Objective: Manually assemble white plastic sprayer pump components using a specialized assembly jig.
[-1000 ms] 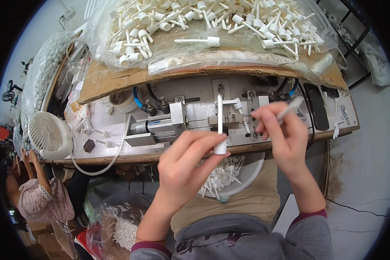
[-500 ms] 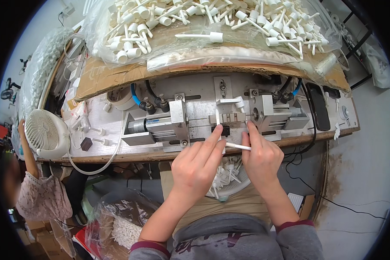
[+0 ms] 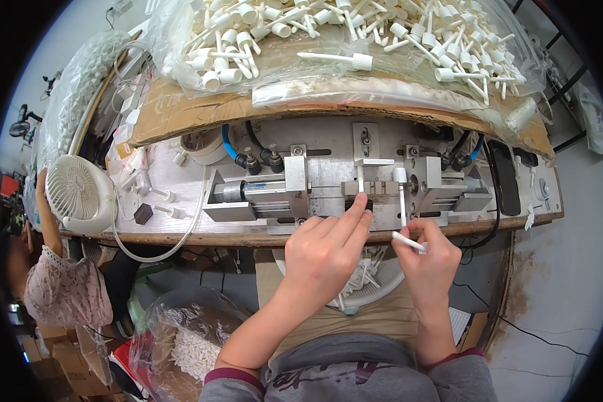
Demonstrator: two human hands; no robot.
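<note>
My left hand (image 3: 328,251) stretches its index finger onto a white stick (image 3: 360,178) standing in the small metal clamp block (image 3: 387,188); its thumb is hidden. My right hand (image 3: 429,251) pinches the lower end of a white-capped applicator stick (image 3: 403,204), whose ribbed cap points away from me, just right of the block. A second, loose white stick (image 3: 409,242) lies across the same fingers. On either side of the block sit a left metal cylinder unit (image 3: 258,191) and a right one (image 3: 442,182).
Beyond the machine, a cardboard sheet (image 3: 181,110) carries a heap of capped sticks (image 3: 449,50). Below my hands is a white basket (image 3: 375,288) with more pieces. A fan (image 3: 80,194) stands left, near another person's arm (image 3: 50,218); a phone (image 3: 504,177) lies right.
My right hand has drawn back toward me and turned, now holding the capped stick beside the block. My left finger stays on the stick in the block. The whole view has shifted slightly.
</note>
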